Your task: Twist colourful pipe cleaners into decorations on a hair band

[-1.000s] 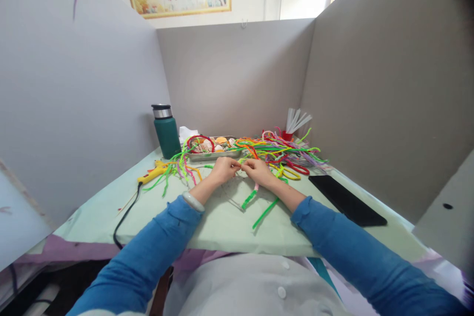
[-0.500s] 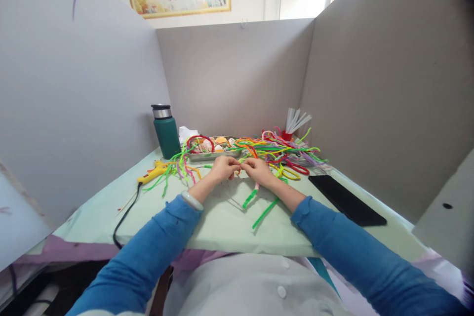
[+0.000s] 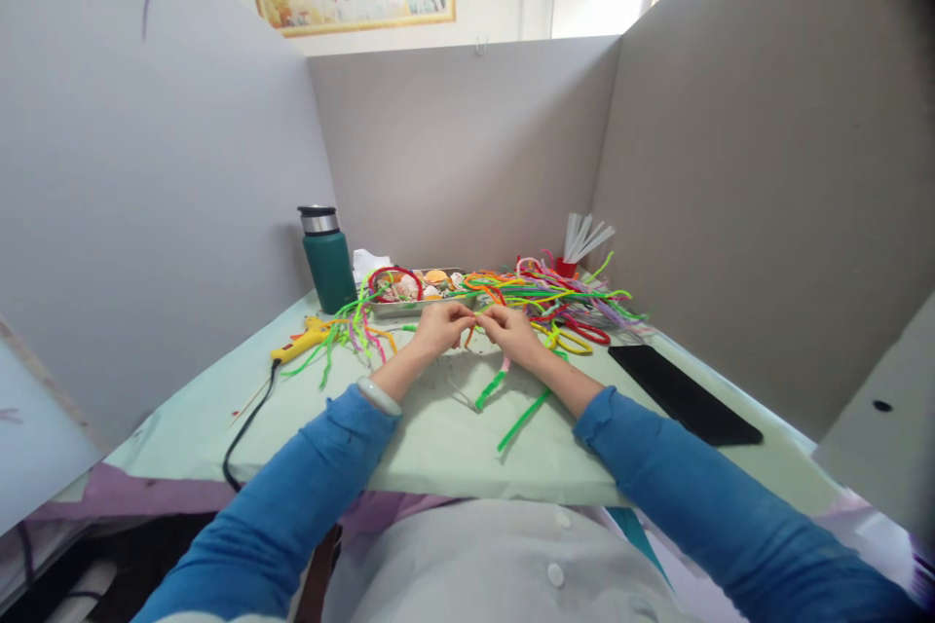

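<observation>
My left hand (image 3: 442, 329) and my right hand (image 3: 509, 329) meet above the table, thumbs and fingertips pinched together. Between them is a fuzzy pipe cleaner (image 3: 468, 337), with a short orange end hanging below the fingers; the rest is hidden. Under my right hand a green, wrapped-looking piece (image 3: 489, 391) with a pink end sticks out toward me; whether that hand holds it I cannot tell. A straight green pipe cleaner (image 3: 523, 421) lies near my right wrist. Just beyond my hands is a heap of colourful pipe cleaners (image 3: 555, 292).
A metal tray (image 3: 420, 309) of shell-like pieces stands at the back, beside a green bottle (image 3: 330, 263). At left lies a yellow glue gun (image 3: 301, 343) with a black cord. White sticks (image 3: 584, 238) stand in a red holder. At right is a black flat slab (image 3: 683, 394); grey partitions (image 3: 467, 146) surround the table.
My fingertips have shifted slightly at the pinch, and the orange end shows more plainly below them. The green piece under my right hand has swung a little left.
</observation>
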`<state>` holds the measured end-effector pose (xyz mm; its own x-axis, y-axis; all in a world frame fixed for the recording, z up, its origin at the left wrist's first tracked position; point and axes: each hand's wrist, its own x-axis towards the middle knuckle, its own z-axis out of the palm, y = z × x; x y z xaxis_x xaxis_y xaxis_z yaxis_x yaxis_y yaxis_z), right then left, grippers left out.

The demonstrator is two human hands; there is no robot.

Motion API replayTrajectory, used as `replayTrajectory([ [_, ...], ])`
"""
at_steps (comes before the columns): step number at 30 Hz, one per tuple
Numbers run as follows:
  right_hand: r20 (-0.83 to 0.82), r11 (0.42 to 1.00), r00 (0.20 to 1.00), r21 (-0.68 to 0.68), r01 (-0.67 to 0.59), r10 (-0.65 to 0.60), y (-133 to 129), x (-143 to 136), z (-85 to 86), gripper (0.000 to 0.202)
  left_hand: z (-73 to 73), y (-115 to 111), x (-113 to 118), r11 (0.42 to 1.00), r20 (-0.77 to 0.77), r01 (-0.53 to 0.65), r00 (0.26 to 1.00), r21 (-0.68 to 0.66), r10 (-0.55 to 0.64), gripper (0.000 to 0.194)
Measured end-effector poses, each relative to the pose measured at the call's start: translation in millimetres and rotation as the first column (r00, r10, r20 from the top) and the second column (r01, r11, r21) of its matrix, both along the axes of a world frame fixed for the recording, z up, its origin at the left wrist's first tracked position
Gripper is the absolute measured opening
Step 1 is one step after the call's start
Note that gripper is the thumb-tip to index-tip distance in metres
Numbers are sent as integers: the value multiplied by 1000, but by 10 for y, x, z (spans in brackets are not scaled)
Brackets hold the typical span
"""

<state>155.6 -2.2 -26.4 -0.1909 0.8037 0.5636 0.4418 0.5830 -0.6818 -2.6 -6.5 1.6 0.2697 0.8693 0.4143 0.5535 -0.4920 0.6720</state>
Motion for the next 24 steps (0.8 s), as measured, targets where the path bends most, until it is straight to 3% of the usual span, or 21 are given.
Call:
replayTrajectory([
  [8,-121,997,990,-10,-70,68,-16,-6,11,24,-15,19,6,981,82,19,996,195,-35,21],
  [13,-110,998,992,-19,-66,63,-27,-7,21,25,29,-27,28,998,185,61,981,-2,-59,18],
  [18,-27,998,999,-33,-44,43,-25,-5,12,27,-21,17,9,971,281,164,953,-172,-111,17],
  [24,112,997,993,-75,-26,35,25,-3,-56,25,-127,56,-55,916,159,138,984,-376,-82,26],
])
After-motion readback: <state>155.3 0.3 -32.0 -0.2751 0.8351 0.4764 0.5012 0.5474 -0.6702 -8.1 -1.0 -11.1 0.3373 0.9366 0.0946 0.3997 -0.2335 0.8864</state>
